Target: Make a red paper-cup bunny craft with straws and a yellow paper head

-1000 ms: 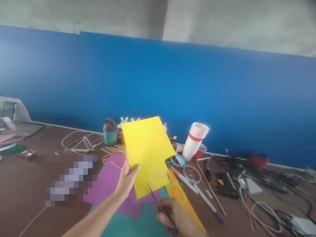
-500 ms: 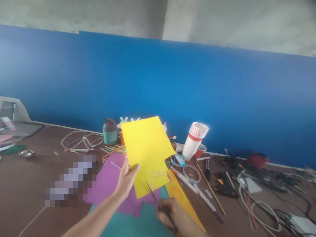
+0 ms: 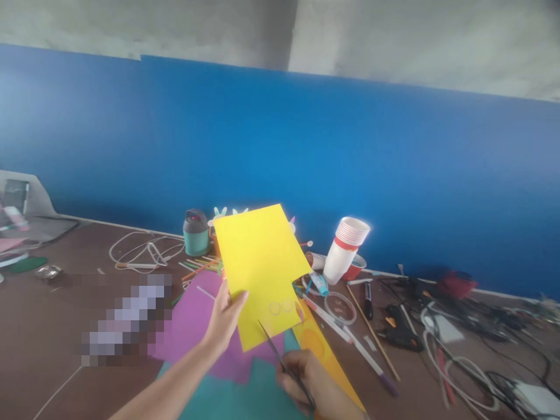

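Above the brown tabletop (image 3: pixel 30 326), the flat yellow paper sheet (image 3: pixel 262 256) is best kept steady by the left hand (image 3: pixel 225 318), fingers clear of the blade line; the slim dark metal scissors (image 3: pixel 275 350) should be guided slowly, with the two faint drawn circles (image 3: pixel 280 307) given margin. Whether the blades are parted can't be told. Sheet is gripped at its left edge, thumb on the near face; scissors are gripped in the right hand (image 3: pixel 306 376), tip over the sheet's lower part. Sheet is held tilted up, right of the left hand, beyond the right.
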Demonstrator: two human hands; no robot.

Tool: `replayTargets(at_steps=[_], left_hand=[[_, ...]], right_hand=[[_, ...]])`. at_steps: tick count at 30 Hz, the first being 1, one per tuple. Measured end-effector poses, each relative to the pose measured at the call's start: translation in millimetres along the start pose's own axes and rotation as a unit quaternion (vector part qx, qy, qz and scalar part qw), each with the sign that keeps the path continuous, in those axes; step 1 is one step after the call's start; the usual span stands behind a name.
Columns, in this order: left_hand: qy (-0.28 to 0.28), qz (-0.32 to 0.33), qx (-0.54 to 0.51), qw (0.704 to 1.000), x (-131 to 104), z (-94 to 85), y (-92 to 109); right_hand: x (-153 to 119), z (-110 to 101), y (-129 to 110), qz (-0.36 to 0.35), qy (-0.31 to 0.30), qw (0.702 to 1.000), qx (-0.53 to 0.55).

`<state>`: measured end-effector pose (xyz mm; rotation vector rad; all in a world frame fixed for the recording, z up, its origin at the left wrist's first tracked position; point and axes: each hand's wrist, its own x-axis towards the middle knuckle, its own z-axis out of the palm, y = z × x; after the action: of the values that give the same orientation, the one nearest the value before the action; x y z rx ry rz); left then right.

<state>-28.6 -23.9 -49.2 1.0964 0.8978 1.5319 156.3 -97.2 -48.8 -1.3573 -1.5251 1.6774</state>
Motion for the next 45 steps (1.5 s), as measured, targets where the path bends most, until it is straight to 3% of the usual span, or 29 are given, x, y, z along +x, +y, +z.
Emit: replayTargets(at_steps=[6, 18, 23, 40, 45], left_hand=[[-0.009, 0.002, -0.002, 1.000, 0.6, -0.8, -1.8], [0.014, -0.007, -0.026, 1.000, -1.3, -2.5, -5.5], [0.018, -0.010, -0.056, 0.998, -2.5, -0.9, -5.3], [0.017, -0.005, -0.080, 0.997, -2.2, -2.8, -12.0], [0.021, -0.005, -0.088, 0.996, -3.7, -0.2, -11.3]], right_hand=[[-2.4, 0.2, -4.2, -0.003, -0.008, 1.000, 0.008], [6.3, -3.3, 16.1, -0.011, 0.003, 1.000, -0.006], [9.5, -4.6, 22.1, -0.047, 0.008, 0.999, 0.006], [8.8, -3.7, 22.1, -0.045, 0.012, 0.998, 0.031], [13.1, -4.0, 31.6, -0.046, 0.017, 0.997, 0.058]])
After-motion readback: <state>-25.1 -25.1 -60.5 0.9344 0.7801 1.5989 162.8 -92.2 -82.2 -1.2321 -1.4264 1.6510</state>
